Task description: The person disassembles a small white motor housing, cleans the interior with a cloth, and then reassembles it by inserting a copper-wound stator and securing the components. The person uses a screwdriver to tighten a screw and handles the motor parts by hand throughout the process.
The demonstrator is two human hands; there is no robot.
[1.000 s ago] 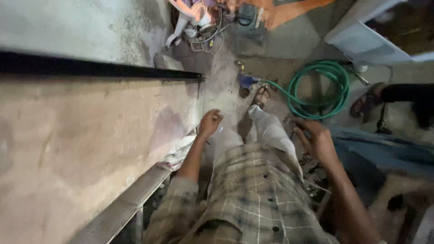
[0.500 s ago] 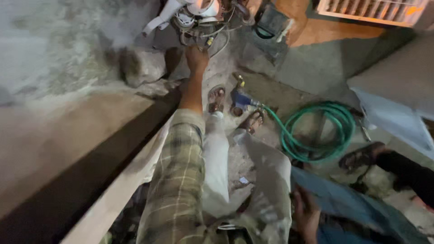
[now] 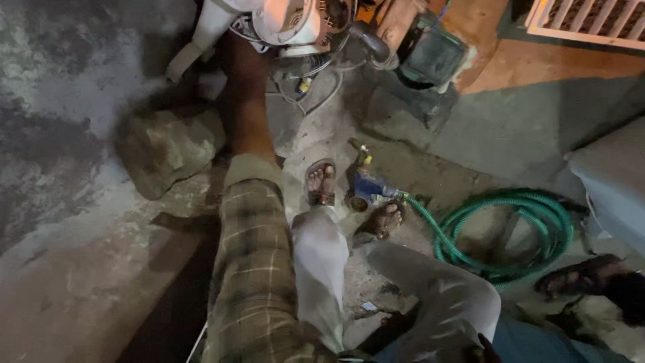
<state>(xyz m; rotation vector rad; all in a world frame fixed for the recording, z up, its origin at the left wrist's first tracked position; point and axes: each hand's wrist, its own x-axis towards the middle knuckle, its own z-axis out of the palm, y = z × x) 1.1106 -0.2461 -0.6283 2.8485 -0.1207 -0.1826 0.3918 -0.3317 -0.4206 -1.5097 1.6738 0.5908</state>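
Left hand first: I see my left forearm [image 3: 245, 114] stretched straight ahead in its plaid shirt sleeve [image 3: 252, 269], bare from the cuff up, and it runs out under the pale white and orange plastic machine housing [image 3: 285, 23] at the top of the view. That hand itself is hidden behind the housing, so I cannot tell whether it is open or closed, or whether it has hold of anything. The housing sits on the concrete floor [image 3: 524, 128] among a tangle of thin white and grey cables [image 3: 316, 87], with a dark curved pipe [image 3: 369, 40] and a dull green metal motor block [image 3: 430, 57] just beside it on the right.

My right hand is barely in the picture; only a dark tip [image 3: 485, 348] shows at the bottom edge, near my right knee, and I cannot tell its state either.

Left of my arm lies a big rough grey stone [image 3: 168, 148], close to the forearm but not touching it. Below the cables my two sandalled feet [image 3: 321, 183] stand on the floor, and between them sits a small blue tap fitting [image 3: 369, 188] with a coiled green rubber garden hose [image 3: 510, 228] joined to it and looped away to the right. Someone else's dark sandal [image 3: 578, 275] rests beyond the coil, well apart from me.
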